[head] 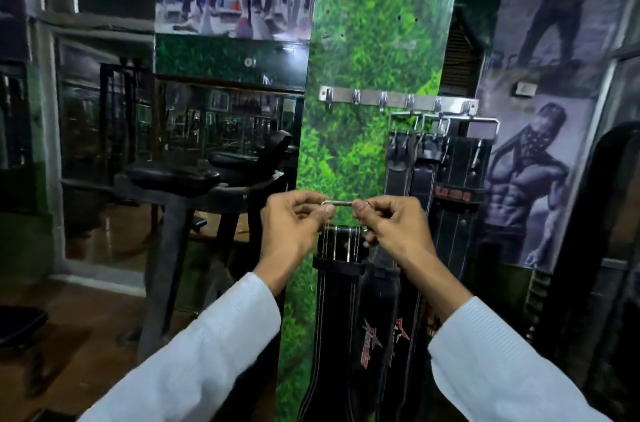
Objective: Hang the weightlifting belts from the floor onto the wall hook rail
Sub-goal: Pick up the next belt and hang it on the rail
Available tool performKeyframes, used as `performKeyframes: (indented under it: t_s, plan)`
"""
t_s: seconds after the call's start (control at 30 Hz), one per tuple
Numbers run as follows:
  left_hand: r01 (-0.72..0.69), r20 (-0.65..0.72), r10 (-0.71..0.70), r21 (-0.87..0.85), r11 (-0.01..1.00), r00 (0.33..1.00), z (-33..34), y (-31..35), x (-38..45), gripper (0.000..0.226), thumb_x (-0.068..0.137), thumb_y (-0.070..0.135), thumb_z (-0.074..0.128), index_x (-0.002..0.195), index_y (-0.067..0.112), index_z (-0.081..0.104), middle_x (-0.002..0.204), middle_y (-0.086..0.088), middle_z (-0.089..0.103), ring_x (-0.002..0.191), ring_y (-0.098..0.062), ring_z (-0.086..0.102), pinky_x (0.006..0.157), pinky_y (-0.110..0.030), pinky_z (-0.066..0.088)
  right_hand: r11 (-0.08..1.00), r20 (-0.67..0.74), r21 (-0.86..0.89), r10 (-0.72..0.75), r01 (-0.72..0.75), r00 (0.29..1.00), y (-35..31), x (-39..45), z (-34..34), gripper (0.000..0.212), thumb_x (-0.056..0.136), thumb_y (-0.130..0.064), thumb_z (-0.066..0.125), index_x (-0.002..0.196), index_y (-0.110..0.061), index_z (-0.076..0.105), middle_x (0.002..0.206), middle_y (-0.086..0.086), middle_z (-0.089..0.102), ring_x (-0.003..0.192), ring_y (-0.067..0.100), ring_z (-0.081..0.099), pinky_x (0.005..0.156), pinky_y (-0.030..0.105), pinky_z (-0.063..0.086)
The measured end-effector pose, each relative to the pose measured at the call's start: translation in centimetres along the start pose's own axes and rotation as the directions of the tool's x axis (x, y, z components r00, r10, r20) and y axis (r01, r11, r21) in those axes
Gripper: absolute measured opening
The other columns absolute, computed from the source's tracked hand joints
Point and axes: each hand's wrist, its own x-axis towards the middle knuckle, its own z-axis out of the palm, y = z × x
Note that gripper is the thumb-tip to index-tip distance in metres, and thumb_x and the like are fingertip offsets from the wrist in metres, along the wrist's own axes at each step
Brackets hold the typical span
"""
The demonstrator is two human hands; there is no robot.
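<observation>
A black weightlifting belt (337,300) with white stitching and a red logo hangs straight down from its metal buckle (338,203). My left hand (294,227) pinches the buckle's left end and my right hand (391,227) pinches its right end, both at chest height in front of a green grass-patterned pillar. Above, a metal hook rail (398,101) is fixed to the pillar; its left hooks are bare. Several black belts (440,165) hang by their buckles from the rail's right hooks, to the upper right of my hands.
An exercise machine with a padded seat (173,174) stands to the left of the pillar (363,41), in front of mirrors. A mural of a muscular figure (530,186) covers the wall at right. Wooden floor (86,345) shows at lower left.
</observation>
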Motion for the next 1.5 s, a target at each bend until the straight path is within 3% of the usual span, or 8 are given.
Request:
performKeyframes:
  t_s: [0.17,0.3,0.5,0.7,0.9,1.03,1.13,1.5]
  plan:
    - [-0.086,0.05,0.086,-0.006,0.996,0.995,-0.2,2.0,5.1,0.011,0.079,0.011,0.087,0.086,0.017,0.081,0.072,-0.003,0.079,0.072,-0.02,0.078,0.073,-0.037,0.065,0.998,-0.083,-0.041,-0.05,0.047,0.995,-2.7,3.0,-0.4,0.024,0.091,-0.035,0.076,0.094,-0.012,0.081,0.07,-0.005,0.074,0.048,0.007,0.062,0.054,0.041,0.062]
    - [-0.232,0.061,0.226,0.11,0.967,0.972,0.7,4.1,9.1,0.011,0.078,0.016,0.088,0.085,0.022,0.081,0.069,0.006,0.077,0.063,-0.005,0.072,0.062,-0.025,0.06,0.98,-0.165,-0.159,-0.145,0.119,0.976,-4.2,6.7,-1.3,0.011,0.09,-0.034,0.078,0.091,-0.023,0.08,0.072,-0.005,0.075,0.056,0.012,0.066,0.056,0.038,0.061]
    - [-0.382,-0.023,0.404,0.279,0.881,0.915,4.0,5.4,14.5,0.021,0.079,0.019,0.084,0.097,0.03,0.082,0.086,0.012,0.08,0.077,-0.002,0.073,0.075,-0.031,0.064,0.956,-0.265,-0.225,-0.244,0.186,0.933,-3.9,14.2,-2.0,0.016,0.082,-0.035,0.085,0.094,-0.027,0.078,0.071,-0.002,0.077,0.051,0.017,0.07,0.052,0.054,0.062]
    - [-0.293,-0.097,0.362,0.411,0.863,0.927,5.7,5.3,19.9,0.018,0.078,0.022,0.084,0.093,0.031,0.083,0.088,0.013,0.08,0.081,-0.005,0.072,0.077,-0.028,0.061,0.948,-0.323,-0.306,-0.193,0.091,0.927,-4.1,20.8,-1.9,0.038,0.064,-0.054,0.092,0.072,-0.027,0.067,0.061,-0.007,0.074,0.057,0.018,0.074,0.062,0.048,0.064]
    - [-0.28,-0.152,0.401,0.499,0.82,0.904,7.5,4.3,22.9,0.018,0.078,0.024,0.083,0.095,0.03,0.083,0.091,0.008,0.081,0.089,-0.012,0.072,0.083,-0.031,0.059,0.925,-0.315,-0.362,-0.237,0.115,0.919,-2.9,24.9,-1.4,0.036,0.069,-0.052,0.091,0.071,-0.026,0.066,0.069,-0.002,0.074,0.069,0.02,0.075,0.068,0.039,0.062]
    - [-0.281,-0.116,0.417,0.575,0.768,0.901,8.6,2.8,23.9,0.021,0.075,0.023,0.083,0.093,0.034,0.082,0.093,0.006,0.078,0.096,-0.016,0.069,0.083,-0.037,0.06,0.808,-0.201,-0.542,-0.389,0.228,0.899,-1.4,25.4,-2.1,0.029,0.076,-0.049,0.087,0.08,-0.025,0.07,0.075,-0.006,0.074,0.074,0.019,0.071,0.062,0.033,0.056]
    - [-0.295,-0.115,0.456,0.62,0.727,0.883,8.8,1.7,24.1,0.022,0.079,0.022,0.081,0.098,0.034,0.082,0.093,0.003,0.07,0.095,-0.014,0.061,0.079,-0.029,0.052,0.729,-0.13,-0.612,-0.477,0.308,0.869,-0.9,25.1,-2.4,0.028,0.079,-0.046,0.085,0.083,-0.022,0.071,0.081,-0.004,0.074,0.076,0.019,0.067,0.059,0.029,0.044]
    - [-0.377,-0.124,0.546,0.598,0.707,0.828,8.5,0.2,20.7,0.029,0.083,0.018,0.072,0.111,0.02,0.075,0.12,0.002,0.065,0.113,-0.019,0.058,0.088,-0.024,0.044,0.804,-0.186,-0.472,-0.492,0.362,0.85,0.3,23.0,-1.3,0.027,0.082,-0.041,0.083,0.088,-0.025,0.062,0.077,-0.006,0.071,0.065,0.014,0.071,0.065,0.036,0.061]
